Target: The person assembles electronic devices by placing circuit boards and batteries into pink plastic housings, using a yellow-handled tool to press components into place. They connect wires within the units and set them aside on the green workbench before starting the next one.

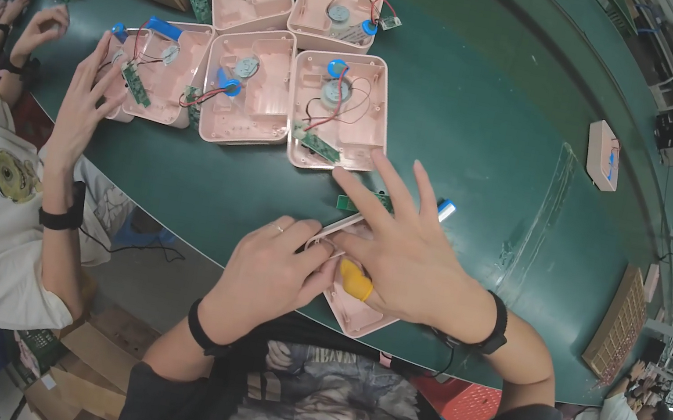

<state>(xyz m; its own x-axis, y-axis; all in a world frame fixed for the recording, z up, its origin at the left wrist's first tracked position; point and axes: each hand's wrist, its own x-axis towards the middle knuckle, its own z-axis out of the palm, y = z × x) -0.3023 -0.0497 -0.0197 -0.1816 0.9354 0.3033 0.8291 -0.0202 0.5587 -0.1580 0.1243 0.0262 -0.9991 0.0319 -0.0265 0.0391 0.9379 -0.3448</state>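
The work in hand is at a pink shell [356, 318], which lies tilted at the near edge of the green table [492, 129], just in front of the person and partly covered by both hands. The left hand [268, 270] is bent at the shell's left side, its thumb and fingers close together; what they clamp, if anything, I cannot tell. The right hand [416, 263] reaches over the shell with several fingers spread apart, but whether its covered fingertips pinch something is also hidden. A yellow cover [355, 282] (it seems to be on the right thumb) is over the inside of the shell. Beyond the hands lie a green circuit board [347, 204] and a blue cylinder [446, 210], both apparently outside the shell. In the nearest grouped shell [382, 115], a round grey disc [336, 92], wires and a blue round part [337, 68] are already inside, with a board [317, 145] near its rim. Judging by this, the shell under the hands is only partly done, and its board and cylinder are probably left to be placed.
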